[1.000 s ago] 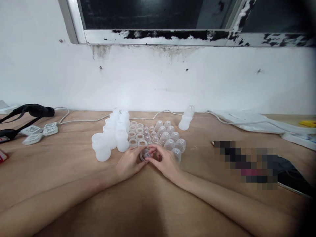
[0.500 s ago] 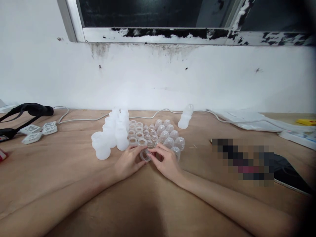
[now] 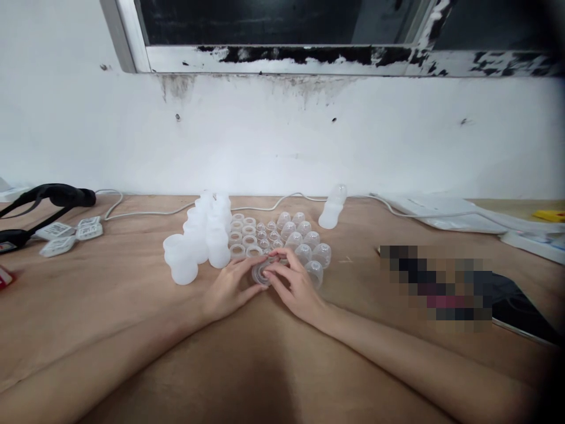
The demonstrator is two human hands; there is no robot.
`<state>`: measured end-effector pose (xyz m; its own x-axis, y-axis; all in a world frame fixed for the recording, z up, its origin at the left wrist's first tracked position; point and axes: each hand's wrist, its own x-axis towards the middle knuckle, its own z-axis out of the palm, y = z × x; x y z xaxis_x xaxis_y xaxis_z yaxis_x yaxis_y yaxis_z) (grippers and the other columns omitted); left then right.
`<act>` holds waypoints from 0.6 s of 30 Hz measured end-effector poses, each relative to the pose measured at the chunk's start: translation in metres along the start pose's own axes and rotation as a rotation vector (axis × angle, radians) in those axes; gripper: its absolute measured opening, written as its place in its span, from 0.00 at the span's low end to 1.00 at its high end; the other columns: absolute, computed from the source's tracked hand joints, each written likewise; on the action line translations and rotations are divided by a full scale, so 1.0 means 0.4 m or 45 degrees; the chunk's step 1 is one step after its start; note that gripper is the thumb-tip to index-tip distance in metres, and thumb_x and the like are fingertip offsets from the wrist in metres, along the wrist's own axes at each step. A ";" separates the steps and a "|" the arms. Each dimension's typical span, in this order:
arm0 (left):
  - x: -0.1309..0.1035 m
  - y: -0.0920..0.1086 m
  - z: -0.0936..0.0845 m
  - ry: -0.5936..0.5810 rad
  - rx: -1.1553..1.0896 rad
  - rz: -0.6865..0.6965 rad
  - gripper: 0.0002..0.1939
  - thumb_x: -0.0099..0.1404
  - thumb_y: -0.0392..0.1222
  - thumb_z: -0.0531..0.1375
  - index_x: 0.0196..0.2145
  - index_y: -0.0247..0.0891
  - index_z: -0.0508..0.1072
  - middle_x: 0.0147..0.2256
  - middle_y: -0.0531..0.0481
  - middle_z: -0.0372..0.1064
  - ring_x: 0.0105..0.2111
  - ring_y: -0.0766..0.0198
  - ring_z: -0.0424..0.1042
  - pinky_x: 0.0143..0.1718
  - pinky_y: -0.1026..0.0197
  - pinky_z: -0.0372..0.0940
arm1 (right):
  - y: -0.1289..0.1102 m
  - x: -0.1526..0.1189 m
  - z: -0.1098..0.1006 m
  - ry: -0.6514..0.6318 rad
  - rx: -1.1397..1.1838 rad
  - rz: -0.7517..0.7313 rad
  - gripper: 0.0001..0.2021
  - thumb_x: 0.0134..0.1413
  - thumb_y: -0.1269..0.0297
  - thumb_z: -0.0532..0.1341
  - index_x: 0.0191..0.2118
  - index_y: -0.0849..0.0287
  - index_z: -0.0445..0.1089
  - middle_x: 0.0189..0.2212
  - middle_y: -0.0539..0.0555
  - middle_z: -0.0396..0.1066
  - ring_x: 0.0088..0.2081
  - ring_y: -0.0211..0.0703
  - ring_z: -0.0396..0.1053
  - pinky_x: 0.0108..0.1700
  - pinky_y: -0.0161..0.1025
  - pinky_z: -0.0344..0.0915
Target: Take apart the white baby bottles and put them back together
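Observation:
My left hand (image 3: 228,290) grips a clear bottle collar ring (image 3: 259,274) between thumb and fingers, low over the table. On the ring's right side are the bent fingertips of my right hand (image 3: 299,290), reaching over its middle. Whether a teat sits inside the ring is hard to make out. Just beyond my hands are rows of loose collar rings (image 3: 249,240), small clear teats (image 3: 263,243) and domed clear caps (image 3: 322,255). White baby bottles (image 3: 184,270) stand in rows to the left.
A capped bottle (image 3: 330,213) stands alone near the wall. White cable (image 3: 282,206) runs along the back. Black straps (image 3: 57,197) and white tags (image 3: 57,246) lie left. On the right are a phone (image 3: 521,306), a plastic bag (image 3: 445,215) and a power strip (image 3: 534,248).
My right fingers have shifted from pinching at the ring's right edge to lying over its middle. My left hand keeps its hold, and the ring has turned slightly flatter.

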<state>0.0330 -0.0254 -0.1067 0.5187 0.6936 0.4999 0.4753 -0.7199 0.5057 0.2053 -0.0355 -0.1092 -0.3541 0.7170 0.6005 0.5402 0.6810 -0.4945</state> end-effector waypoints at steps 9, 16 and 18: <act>0.001 0.007 -0.006 0.001 0.091 0.158 0.20 0.59 0.42 0.54 0.50 0.42 0.58 0.50 0.49 0.56 0.50 0.64 0.55 0.49 0.59 0.54 | 0.014 0.003 0.006 -0.130 0.269 0.254 0.19 0.51 0.63 0.53 0.49 0.59 0.50 0.36 0.55 0.64 0.35 0.38 0.64 0.36 0.38 0.61; 0.003 0.016 -0.002 0.037 -0.007 0.075 0.20 0.57 0.44 0.54 0.46 0.35 0.57 0.42 0.44 0.59 0.42 0.63 0.60 0.43 0.60 0.58 | 0.007 0.007 -0.003 -0.102 0.205 0.263 0.14 0.50 0.65 0.53 0.44 0.59 0.59 0.32 0.52 0.65 0.29 0.35 0.62 0.31 0.34 0.59; 0.003 0.013 0.001 0.018 -0.054 -0.010 0.11 0.61 0.41 0.50 0.40 0.35 0.60 0.34 0.48 0.62 0.33 0.67 0.62 0.36 0.63 0.59 | 0.002 0.009 -0.006 -0.117 0.173 0.188 0.11 0.52 0.65 0.52 0.41 0.59 0.61 0.34 0.52 0.65 0.32 0.36 0.62 0.32 0.33 0.59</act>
<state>0.0363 -0.0282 -0.1037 0.5051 0.6995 0.5056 0.4486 -0.7132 0.5386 0.2064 -0.0327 -0.1060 -0.3502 0.8168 0.4585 0.4855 0.5769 -0.6569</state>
